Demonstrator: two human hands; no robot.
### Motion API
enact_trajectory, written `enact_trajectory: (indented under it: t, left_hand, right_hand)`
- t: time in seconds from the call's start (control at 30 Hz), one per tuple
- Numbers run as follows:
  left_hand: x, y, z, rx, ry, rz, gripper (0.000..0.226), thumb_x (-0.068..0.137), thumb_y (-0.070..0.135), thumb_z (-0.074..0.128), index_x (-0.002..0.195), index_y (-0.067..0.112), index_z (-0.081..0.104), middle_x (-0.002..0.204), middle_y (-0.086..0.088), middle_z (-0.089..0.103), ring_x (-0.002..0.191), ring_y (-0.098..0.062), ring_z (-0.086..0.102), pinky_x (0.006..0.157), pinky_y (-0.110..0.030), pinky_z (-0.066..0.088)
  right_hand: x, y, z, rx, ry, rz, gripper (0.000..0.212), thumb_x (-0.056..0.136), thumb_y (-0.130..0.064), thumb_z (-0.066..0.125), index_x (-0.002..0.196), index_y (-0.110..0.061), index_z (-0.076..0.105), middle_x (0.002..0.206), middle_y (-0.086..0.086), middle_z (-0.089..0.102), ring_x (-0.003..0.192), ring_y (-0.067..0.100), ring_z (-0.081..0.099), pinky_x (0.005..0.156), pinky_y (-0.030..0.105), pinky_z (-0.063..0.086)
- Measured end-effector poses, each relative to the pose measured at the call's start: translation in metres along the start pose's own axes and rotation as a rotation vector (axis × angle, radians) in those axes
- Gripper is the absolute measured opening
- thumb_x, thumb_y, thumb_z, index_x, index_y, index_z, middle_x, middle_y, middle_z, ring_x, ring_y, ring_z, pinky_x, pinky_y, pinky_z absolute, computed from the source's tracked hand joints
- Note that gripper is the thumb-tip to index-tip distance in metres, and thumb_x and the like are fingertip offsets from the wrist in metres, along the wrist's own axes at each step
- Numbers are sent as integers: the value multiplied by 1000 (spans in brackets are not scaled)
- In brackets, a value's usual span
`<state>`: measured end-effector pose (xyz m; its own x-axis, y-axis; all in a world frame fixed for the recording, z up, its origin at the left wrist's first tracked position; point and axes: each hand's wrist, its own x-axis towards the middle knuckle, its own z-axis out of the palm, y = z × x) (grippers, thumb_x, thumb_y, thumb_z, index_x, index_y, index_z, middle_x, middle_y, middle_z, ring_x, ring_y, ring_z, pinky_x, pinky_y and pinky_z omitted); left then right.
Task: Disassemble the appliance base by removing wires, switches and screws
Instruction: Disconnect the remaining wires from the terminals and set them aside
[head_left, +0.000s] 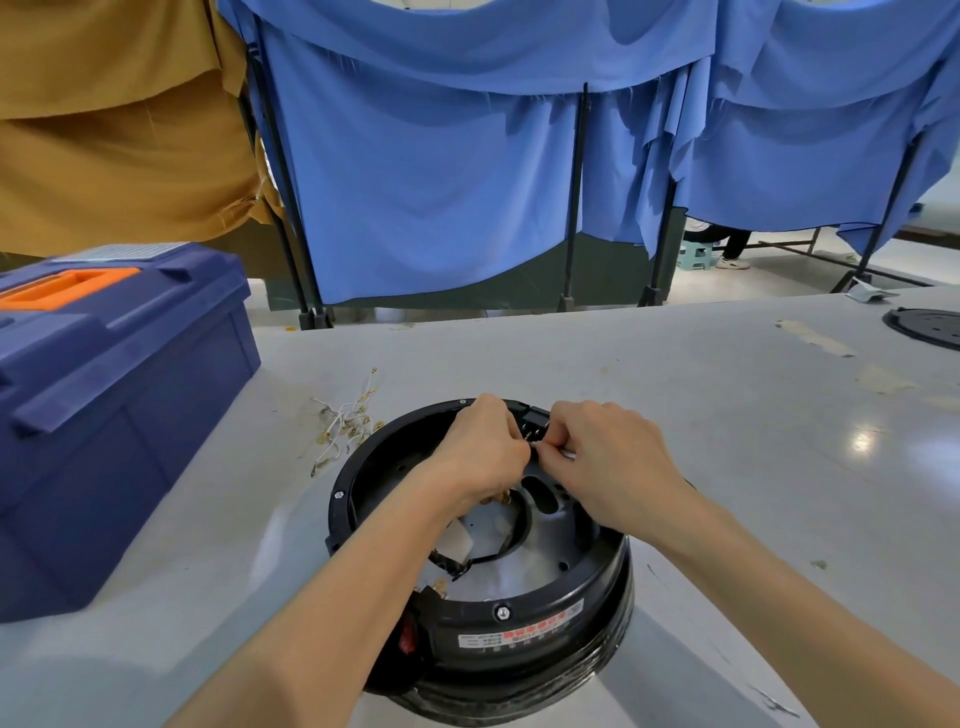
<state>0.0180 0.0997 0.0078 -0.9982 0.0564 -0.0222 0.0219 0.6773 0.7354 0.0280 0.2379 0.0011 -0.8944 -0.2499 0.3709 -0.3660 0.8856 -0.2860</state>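
The right hand (605, 457) has its thumb and fingertips pinched together on a small pale piece (567, 454) that is too small to make out. It sits just in front of the black plastic connector block (535, 418). The left hand (480, 452) meets it there, knuckles up and fingers curled in toward the same spot. I cannot tell whether they close on anything, since the hand itself hides it. A few brass terminals (501, 500) show just under its palm.

The block sits on the far rim of the round black plastic appliance base (561, 670), which lies open side up on the pale grey table (727, 441), right in front of the person. Both forearms reach over the base's near wall. That wall carries a red rocker switch (408, 635) at the left, and beside it a white and red printed label (519, 631). A silver hex-head screw (503, 613) stands in the rim above the label. A short black cable (457, 564) curves along the inside of the base.

On the table just beyond the base's left side lies a loose tangle of thin white wires with brass ends (345, 423). Further left stands a dark blue plastic toolbox with an orange handle (114, 415), lid down. A flat black round disc (930, 327) lies at the table's far right edge. Behind the table, blue cloth (441, 182) hangs over black metal frames, with mustard-brown cloth (119, 130) to the left.
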Motion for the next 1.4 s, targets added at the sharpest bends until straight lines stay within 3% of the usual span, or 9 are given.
enact_trajectory:
  t: [0.13,0.23,0.37,0.47,0.6,0.9,1.13,1.27,1.4]
  left_hand:
    - [-1,-1,-2,-15,-1,-10,24,85,-7,47,77,7,64,62,-13,44,48,-22,34,38,-22,26]
    - [0,-2,-2,-38,8,-25,20,88,-5,48,82,-7,67,58,-13,44,42,-21,35,36,-20,27]
    - [-1,-1,-2,-28,5,-16,22,87,-5,48,79,4,66,55,-10,42,39,-19,33,37,-22,27]
    - [-1,-1,-2,-31,0,-16,21,86,-5,48,78,-1,66,53,-10,41,38,-20,34,36,-21,27]
    - [-1,-1,-1,-12,16,-3,21,90,-1,49,76,11,60,55,-9,41,44,-20,35,38,-23,28]
    - [-1,-1,-3,-67,-1,-42,18,91,-3,48,86,-7,65,47,-8,40,31,-18,34,33,-16,27]
    - [-1,-1,-4,-77,0,-70,16,92,-3,47,86,-6,62,30,3,35,23,-11,31,33,-14,27]
    - [-4,-6,-4,-22,18,-11,22,94,6,53,89,-12,66,44,-5,39,33,-17,36,35,-19,31]
    - [-6,-9,-4,34,37,23,33,95,30,60,88,0,70,39,1,51,33,-16,51,44,-24,45]
  right_hand:
    - [0,-2,-1,-4,-13,-12,16,93,-35,51,81,-24,52,79,-4,63,78,25,56,63,33,35]
    - [-1,-3,1,3,17,3,18,92,-33,50,76,-25,48,76,-4,60,73,23,54,61,33,34]
    - [-3,-5,1,4,78,23,20,94,-31,48,76,-23,44,72,-4,56,68,21,50,59,33,29]
    - [-3,-7,-1,-73,54,-21,19,98,-32,42,84,-20,45,73,-3,55,69,24,51,58,33,29]
    - [-1,-11,-4,-189,15,-74,19,100,-31,38,87,-19,42,72,-3,49,69,24,50,56,33,29]
    - [0,-10,-5,-113,-14,-53,18,96,-34,45,82,-22,43,79,-2,57,75,25,54,59,33,29]
    - [1,-5,-2,-57,16,-73,19,94,-35,48,79,-25,43,73,-5,55,71,24,51,54,32,25]
    - [-5,-1,3,170,187,-5,30,91,-31,54,66,-26,38,53,-8,46,54,12,43,51,30,27]
    - [-6,4,6,493,301,183,30,90,-28,60,65,-24,45,43,-8,46,43,11,40,50,30,31]
